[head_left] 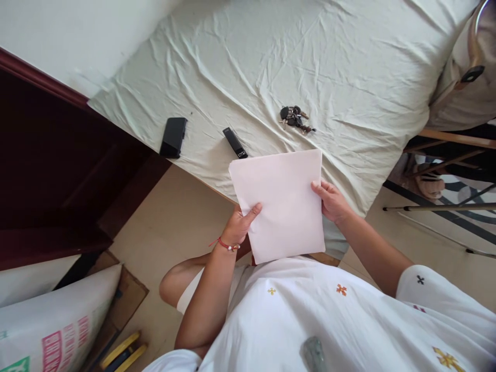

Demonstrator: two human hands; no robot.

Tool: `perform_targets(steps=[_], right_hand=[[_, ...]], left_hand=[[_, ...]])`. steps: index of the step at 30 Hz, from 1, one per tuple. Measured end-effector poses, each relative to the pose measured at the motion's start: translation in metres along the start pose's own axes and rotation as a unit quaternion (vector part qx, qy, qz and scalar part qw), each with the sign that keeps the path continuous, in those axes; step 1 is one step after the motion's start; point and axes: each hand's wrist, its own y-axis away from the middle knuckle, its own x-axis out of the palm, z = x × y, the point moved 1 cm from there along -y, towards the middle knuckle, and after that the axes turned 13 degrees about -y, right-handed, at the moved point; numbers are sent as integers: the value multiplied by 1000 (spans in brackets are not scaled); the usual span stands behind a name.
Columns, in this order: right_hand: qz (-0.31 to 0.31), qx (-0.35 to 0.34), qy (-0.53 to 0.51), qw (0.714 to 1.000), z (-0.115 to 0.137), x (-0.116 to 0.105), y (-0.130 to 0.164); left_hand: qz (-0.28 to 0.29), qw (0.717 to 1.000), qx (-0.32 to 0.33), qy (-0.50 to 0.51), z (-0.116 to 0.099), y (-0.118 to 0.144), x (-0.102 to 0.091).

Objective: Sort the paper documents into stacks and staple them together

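A stack of blank white paper is held up in front of my body, over the near edge of the cloth-covered surface. My left hand grips its left side, thumb lying on top and the other fingers hidden beneath. At the right edge my right hand pinches the sheets, again with the thumb on top. Just beyond the paper's top left corner lies a small black stapler-like object; its exact kind I cannot tell.
A pale green cloth with wrinkles covers the surface. On it are a black smartphone and a bunch of keys. A printed white sack stands at lower left, a folding metal frame at right, and dark red furniture at left.
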Motion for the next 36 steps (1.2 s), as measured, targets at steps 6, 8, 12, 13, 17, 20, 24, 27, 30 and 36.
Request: perform_targets(steps=[6, 8, 12, 13, 17, 20, 24, 27, 30, 36], right_hand=[[-9, -9, 106, 994, 10, 0, -10], [-30, -146, 204, 967, 28, 2, -19], [-31, -426, 456, 781, 75, 32, -34], [5, -443, 509, 738, 84, 44, -36], [147, -407, 635, 640, 97, 87, -42], [224, -338, 667, 624, 92, 103, -46], [245, -335, 631, 655, 88, 114, -48], [262, -315, 620, 669, 86, 123, -47], [257, -291, 608, 693, 86, 127, -47], [233, -212, 566, 762, 94, 123, -54]], left_hand=[[-14, 1000, -15, -5, 5, 5, 9], [-25, 1000, -8, -8, 3, 7, 11], [0, 1000, -16, -7, -1, 9, 11], [10, 1000, -21, -5, -2, 10, 11], [35, 999, -20, 1, -6, 14, 12], [39, 999, -19, 2, -7, 17, 14], [44, 999, -26, 2, -6, 19, 14], [48, 999, -25, -8, -6, 19, 16], [47, 999, -14, -9, -7, 18, 19], [59, 998, 5, -32, -6, 19, 24]])
